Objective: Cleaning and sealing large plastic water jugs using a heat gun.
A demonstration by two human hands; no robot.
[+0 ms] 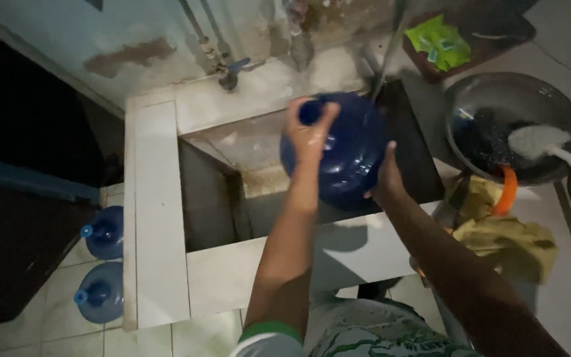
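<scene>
I hold a large blue water jug (345, 149) tilted on its side over a tiled wash basin (226, 192). My left hand (308, 132) grips the jug around its neck and capped mouth. Against the jug's lower right side rests my right hand (386, 175), supporting it from beneath. A thin stream of water (383, 66) falls from above onto the jug's upper right shoulder.
Two more blue jugs (104, 231) (100, 291) stand on the tiled floor at the left. A tap (229, 73) sticks out of the back wall. To the right sit a metal wok (510, 125) with a white brush, a yellow cloth (503, 235) and a green packet (441, 43).
</scene>
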